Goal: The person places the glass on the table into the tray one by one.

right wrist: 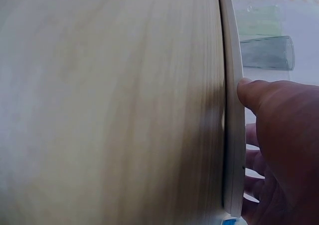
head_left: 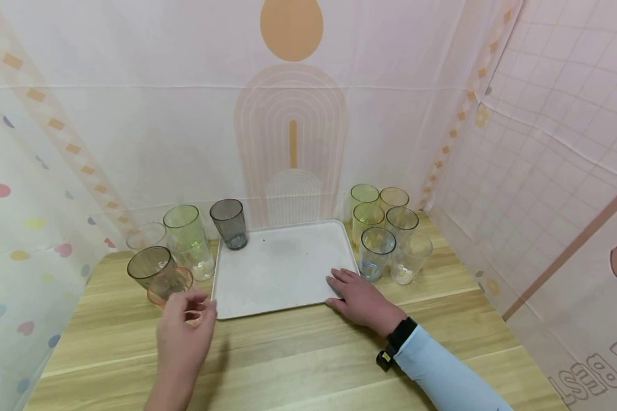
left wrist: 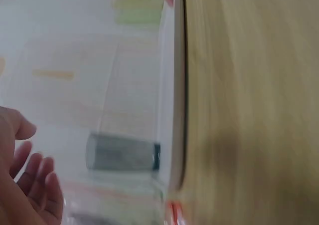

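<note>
At the lower centre of the frame, the right hand (head_left: 360, 298) lies with straight fingers on the flat white tray (head_left: 280, 268), while the left hand (head_left: 184, 331), fingers relaxed, reaches an orange-tinted cup (head_left: 171, 285).

Light blue sleeve (head_left: 444, 374) on right arm, black wristband (head_left: 397, 339), left forearm bare

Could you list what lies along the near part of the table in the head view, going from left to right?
Orange-tinted cup → left hand → white tray → right hand → blue-tinted cup → clear cup.
</note>
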Demonstrator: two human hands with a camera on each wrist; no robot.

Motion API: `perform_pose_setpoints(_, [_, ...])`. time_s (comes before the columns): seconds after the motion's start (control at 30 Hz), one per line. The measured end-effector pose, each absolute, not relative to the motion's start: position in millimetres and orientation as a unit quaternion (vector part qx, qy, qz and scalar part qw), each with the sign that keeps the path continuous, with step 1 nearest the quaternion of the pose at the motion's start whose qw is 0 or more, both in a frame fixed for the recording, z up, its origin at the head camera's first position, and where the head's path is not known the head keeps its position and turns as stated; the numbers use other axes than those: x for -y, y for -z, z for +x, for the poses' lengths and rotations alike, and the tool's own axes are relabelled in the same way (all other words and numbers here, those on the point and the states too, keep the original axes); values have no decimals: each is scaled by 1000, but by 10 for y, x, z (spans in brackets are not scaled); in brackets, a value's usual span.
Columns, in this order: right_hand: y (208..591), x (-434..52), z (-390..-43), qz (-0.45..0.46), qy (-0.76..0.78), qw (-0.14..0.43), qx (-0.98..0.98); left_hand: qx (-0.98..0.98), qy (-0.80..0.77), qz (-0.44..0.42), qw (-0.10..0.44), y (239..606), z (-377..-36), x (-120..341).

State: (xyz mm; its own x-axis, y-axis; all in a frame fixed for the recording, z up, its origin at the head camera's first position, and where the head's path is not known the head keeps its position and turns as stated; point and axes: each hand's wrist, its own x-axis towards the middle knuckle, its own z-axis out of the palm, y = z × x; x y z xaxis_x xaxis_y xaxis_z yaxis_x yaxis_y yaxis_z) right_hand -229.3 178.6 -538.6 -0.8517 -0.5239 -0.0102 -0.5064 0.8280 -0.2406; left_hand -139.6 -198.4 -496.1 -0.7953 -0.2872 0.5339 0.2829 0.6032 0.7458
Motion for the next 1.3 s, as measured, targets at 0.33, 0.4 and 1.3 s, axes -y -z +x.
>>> perform_pose_setpoints(0.33, [5341,-1779,-2262,-269,118,42,-955,817,440,103,358,5074,-1239,2406])
perform_pose_setpoints(0.4, [5336,-1778,-2263,-269,117,41,-955,824,438,125,338,5087,-1280,2465])
perform_pose_setpoints(1.3, [5340,-1782,-2258,-273,124,41,-953,824,495,147,233,5228,-1685,2556])
